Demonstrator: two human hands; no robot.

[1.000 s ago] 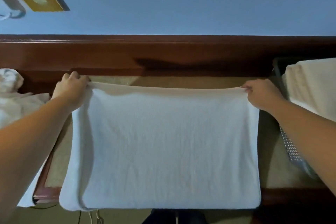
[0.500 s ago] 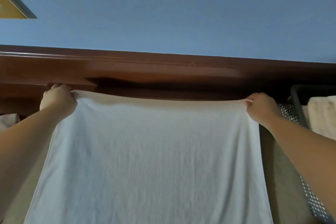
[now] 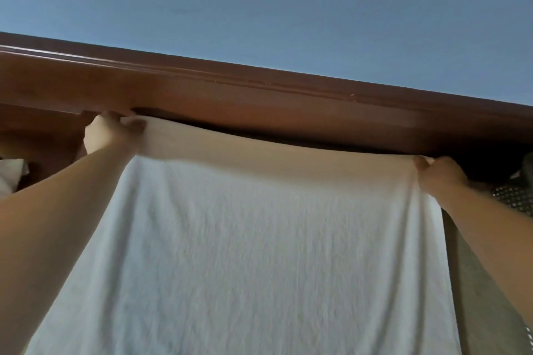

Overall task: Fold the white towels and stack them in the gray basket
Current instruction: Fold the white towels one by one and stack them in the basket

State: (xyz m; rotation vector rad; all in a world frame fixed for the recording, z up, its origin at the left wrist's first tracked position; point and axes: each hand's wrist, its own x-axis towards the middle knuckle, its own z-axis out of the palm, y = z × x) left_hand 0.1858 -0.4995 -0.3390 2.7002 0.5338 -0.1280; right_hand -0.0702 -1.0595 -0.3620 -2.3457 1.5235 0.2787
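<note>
The left hand (image 3: 111, 134) and right hand (image 3: 439, 174) each pinch a far corner of the white towel (image 3: 259, 239), stretched toward the wooden rail (image 3: 259, 98); mid-fold, the next move likely brings those corners near.

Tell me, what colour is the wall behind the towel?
Blue. The wall shows best in the head view.

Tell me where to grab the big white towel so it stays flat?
Grab the towel at its two far corners, one from each side, as the left hand and right hand do here. The cloth is limp and wide, so a grip at both ends of the top edge probably keeps it stretched. One grip in the middle would likely let it bunch up.
</note>
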